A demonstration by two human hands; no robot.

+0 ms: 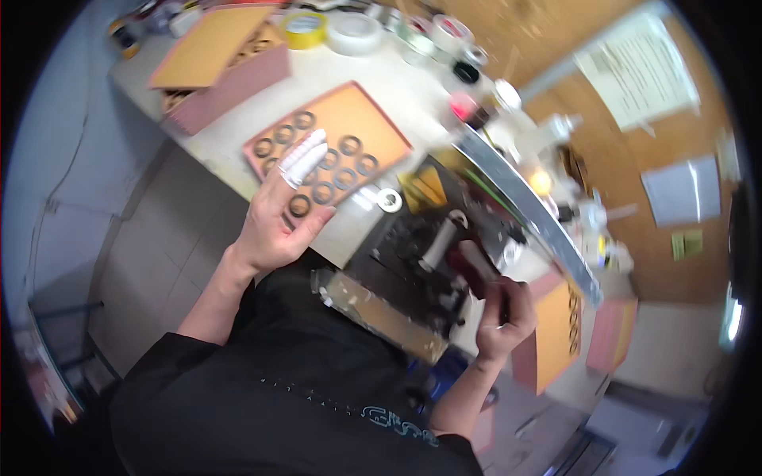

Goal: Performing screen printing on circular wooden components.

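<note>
My left hand (278, 222) reaches over a shallow orange tray (373, 119) with pink edges, its fingers stretched out and the thumb apart. White covers (303, 159) wrap some of its fingertips. Several dark metal rings (350, 146) lie in the tray around those fingers; whether they touch one is unclear. My right hand (506, 316) is closed at the lower end of a dark reddish bar (474, 266) on a small dark bench device (436, 246). Motion blur hides what its fingers pinch. A pale ring (389, 201) lies between tray and device.
A pink box (230, 87) with a tilted orange board stands far left. Tape rolls (305, 29) and small bottles line the back. A long metal bar (532, 210) runs behind the device; a worn wooden strip (385, 316) lies in front. Another orange tray (548, 333) stands right.
</note>
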